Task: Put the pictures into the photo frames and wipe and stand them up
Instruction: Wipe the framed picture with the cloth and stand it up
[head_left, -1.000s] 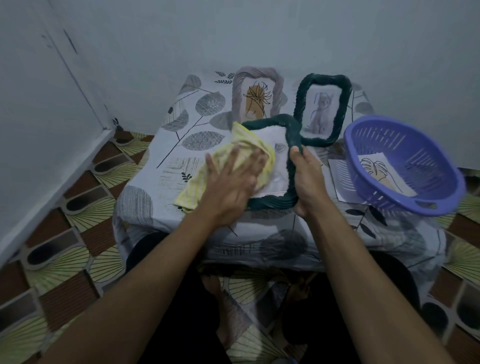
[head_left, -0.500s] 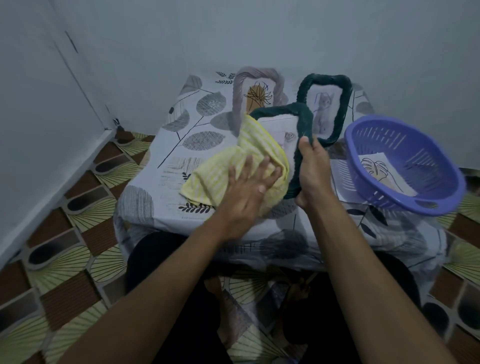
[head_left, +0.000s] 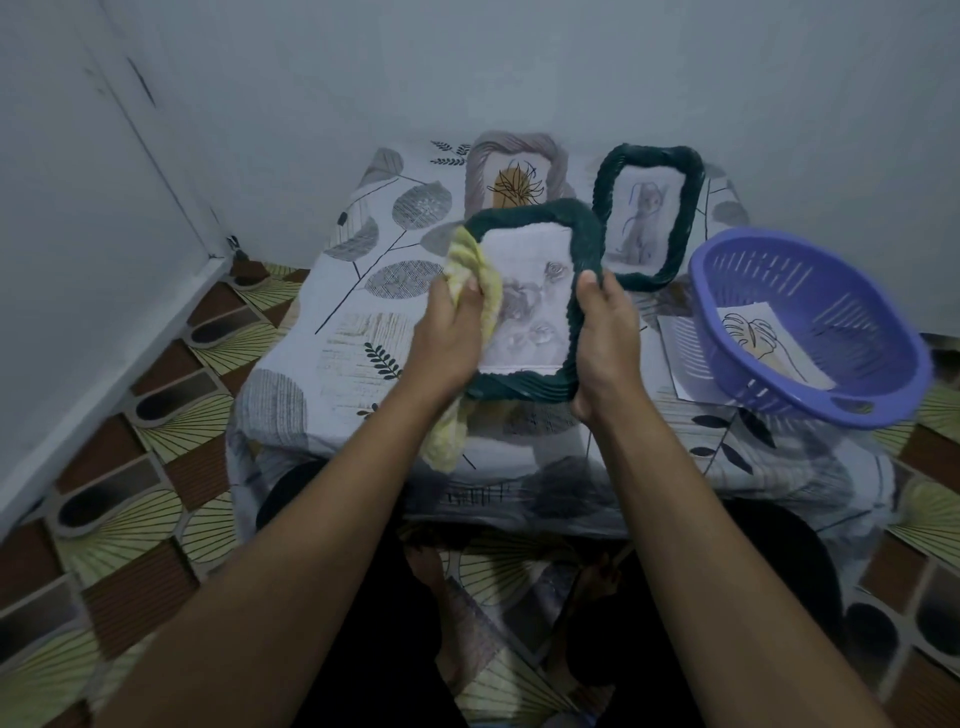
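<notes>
Lifted more upright than a moment ago, the green frame (head_left: 540, 306) is hanging above the table (head_left: 363, 291), our right hand (head_left: 605, 338) gripping its right edge while our left hand (head_left: 447, 338) is clutching the yellow cloth (head_left: 467, 260), now bunched against its left edge.

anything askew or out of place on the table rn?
Purple basket sits tilted at the table's right edge, partly on a loose sheet, and seems to overhang. One unframed picture lies in it. The grey frame and green frame standing at the back look fine.
</notes>
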